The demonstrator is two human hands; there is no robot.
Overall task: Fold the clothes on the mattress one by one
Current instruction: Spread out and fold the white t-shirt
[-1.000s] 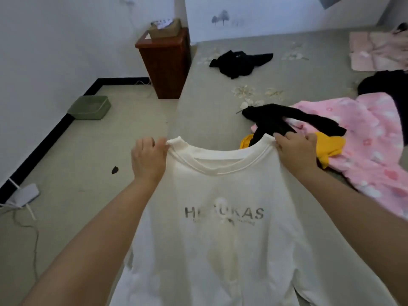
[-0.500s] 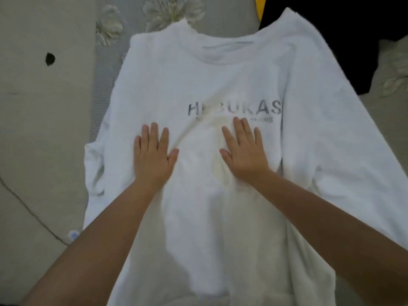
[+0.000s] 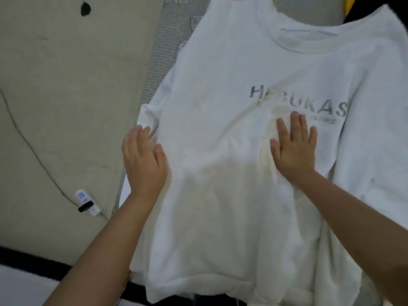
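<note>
Head view: a grey mattress with a ribbed, quilted side and a pale flower pattern runs from about 11 o'clock toward 1 o'clock, and most of its top is hidden under cloth. At 9 to 10 o'clock lies a beige floor with a small dark spot near 11 o'clock. A thin cord crosses the floor and ends at a small white device near 8 o'clock. A black baseboard strip runs along 7 to 8 o'clock. A scrap of yellow cloth and some black cloth peek in at 1 o'clock, just above the shirt's shoulder.

A white T-shirt lies spread face up on the mattress, collar toward 12 o'clock, hem toward 6 o'clock, with grey letters on the chest and a yellowish stain under them. The left hand rests flat, fingers straight and together, on the shirt's edge at 9 o'clock, just below the bunched short sleeve. The right hand presses flat with fingers spread on the chest at about 3 o'clock from the left hand, its fingertips touching the lower line of print, over the stain. Neither hand pinches the fabric
</note>
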